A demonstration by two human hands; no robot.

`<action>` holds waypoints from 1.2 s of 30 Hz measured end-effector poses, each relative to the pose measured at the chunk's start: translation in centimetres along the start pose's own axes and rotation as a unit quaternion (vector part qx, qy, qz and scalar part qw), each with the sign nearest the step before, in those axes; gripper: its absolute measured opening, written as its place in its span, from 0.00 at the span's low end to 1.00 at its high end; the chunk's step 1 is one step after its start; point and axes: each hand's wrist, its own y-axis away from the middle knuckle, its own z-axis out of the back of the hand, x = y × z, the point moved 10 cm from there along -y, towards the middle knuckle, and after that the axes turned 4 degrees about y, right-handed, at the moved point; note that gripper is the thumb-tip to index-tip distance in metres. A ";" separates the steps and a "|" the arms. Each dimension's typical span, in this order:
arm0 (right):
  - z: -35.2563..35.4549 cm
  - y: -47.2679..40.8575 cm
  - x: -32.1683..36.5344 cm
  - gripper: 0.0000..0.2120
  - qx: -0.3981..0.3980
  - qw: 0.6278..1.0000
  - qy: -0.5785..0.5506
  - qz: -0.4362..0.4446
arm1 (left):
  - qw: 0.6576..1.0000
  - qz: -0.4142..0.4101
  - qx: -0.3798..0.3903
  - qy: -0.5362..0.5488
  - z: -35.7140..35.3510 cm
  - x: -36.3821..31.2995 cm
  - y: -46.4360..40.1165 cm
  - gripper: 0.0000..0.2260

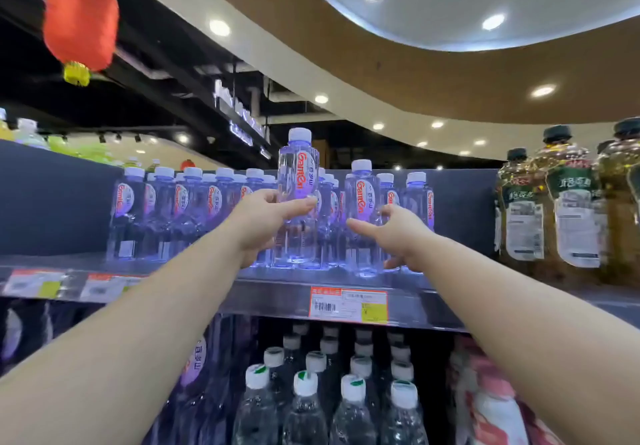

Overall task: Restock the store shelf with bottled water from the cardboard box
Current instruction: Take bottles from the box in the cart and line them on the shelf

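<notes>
Nearest, on the lower shelf, stand clear plastic bottles with white screw caps (pixel 305 383); about sixteen caps show in four files running back into the dark. Left of them lie larger clear bottles with a pale oval label (pixel 194 361), too blurred to count, and at the right edge are pink-wrapped packs (pixel 491 406), also blurred.

Above runs the grey metal shelf edge (pixel 270 294), carrying one sharp orange-and-white price tag (pixel 348 305) with a barcode and two blurred tags further left.

Two bare forearms reach up to this upper shelf. The left hand (pixel 263 223) grasps a clear, ribbed plastic water bottle with a pale lilac cap and red lettering (pixel 298 181), thumb across its front near mid-height, fingers behind it. This bottle stands upright, taller in view than its neighbours; whether its base rests on the shelf I cannot tell. The right hand (pixel 394 233) is curled round a second bottle of the same kind (pixel 360 198), which stands at the front of the shelf just right of the first.

Behind and to both sides stands a row of matching water bottles (pixel 194 202), roughly a dozen caps showing, in front of a dark back panel.

Far right, three tall amber-filled bottles with black caps and green-and-white labels (pixel 568 202) stand well apart from the water. Far upper left hangs one red paper lantern with a yellow tassel (pixel 81 18)
</notes>
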 end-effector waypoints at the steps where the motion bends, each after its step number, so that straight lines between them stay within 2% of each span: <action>1: -0.3 0.0 -0.4 0.45 0.010 1.000 -0.008 -0.015 | 1.000 0.000 -0.001 0.001 0.3 0.3 -0.1 0.15; 5: -0.7 0.4 -0.8 0.46 0.066 0.997 -0.014 -0.045 | 1.000 -0.001 -0.002 0.008 0.9 1.0 -0.7 0.15; 9: -0.5 0.5 -0.6 0.43 0.063 0.996 0.049 -0.037 | 1.000 0.002 0.017 0.019 0.8 1.6 -0.8 0.32; 10: -0.5 0.4 -0.4 0.43 0.060 0.996 0.054 -0.036 | 1.000 0.005 0.019 0.019 0.9 1.9 -1.0 0.32; 13: -1.3 0.0 0.0 0.42 0.063 0.996 0.059 -0.037 | 0.999 -0.009 0.039 0.028 0.7 2.2 -1.4 0.22; 14: -1.7 -0.1 0.1 0.42 0.061 0.996 0.061 -0.037 | 0.999 -0.010 0.041 0.028 0.7 2.3 -1.4 0.22; 17: -2.6 -0.6 0.6 0.38 0.053 0.995 0.071 -0.042 | 0.999 0.010 0.028 0.025 0.8 2.7 -1.4 0.42; 18: -2.8 -0.8 0.6 0.36 0.051 0.995 0.077 -0.047 | 0.999 0.015 0.026 0.024 0.8 2.7 -1.5 0.43; 21: -3.2 -1.0 0.4 0.36 0.045 0.995 0.071 -0.063 | 0.999 0.012 0.043 0.029 0.4 2.4 -1.3 0.29; 22: -3.2 -1.1 0.4 0.36 0.041 0.995 0.062 -0.064 | 0.998 0.015 0.046 0.032 0.4 2.6 -1.4 0.31; 24: -3.3 -1.2 0.4 0.37 0.036 0.996 0.053 -0.062 | 0.998 0.020 0.051 0.036 0.3 2.8 -1.4 0.42; 26: -3.4 -1.3 0.6 0.37 0.038 0.996 0.052 -0.057 | 0.998 0.024 0.049 0.038 0.3 2.7 -1.4 0.49; 27: -3.5 -1.4 0.6 0.37 0.039 0.996 0.051 -0.056 | 0.998 0.025 0.043 0.039 0.4 2.7 -1.4 0.48; 28: -3.5 -1.4 0.6 0.36 0.040 0.996 0.050 -0.055 | 0.998 0.028 0.043 0.047 0.4 2.8 -1.5 0.43; 30: -3.6 -1.4 0.5 0.35 0.041 0.996 0.052 -0.058 | 0.996 0.022 0.059 0.070 -0.1 2.8 -1.6 0.24; 31: -3.6 -1.3 0.4 0.34 0.043 0.996 0.054 -0.060 | 0.995 0.021 0.063 0.076 -0.3 2.9 -1.6 0.19; 32: -3.6 -1.3 0.2 0.33 0.047 0.995 0.054 -0.063 | 0.995 0.019 0.063 0.077 -0.5 3.0 -1.7 0.20; 34: -3.7 -1.2 -0.1 0.31 0.054 0.995 0.046 -0.070 | 0.996 0.018 0.061 0.057 -0.6 3.0 -1.9 0.30; 36: -2.9 -1.2 0.4 0.30 0.026 0.998 0.042 -0.045 | 0.996 0.024 0.063 0.059 -0.8 3.2 -2.3 0.39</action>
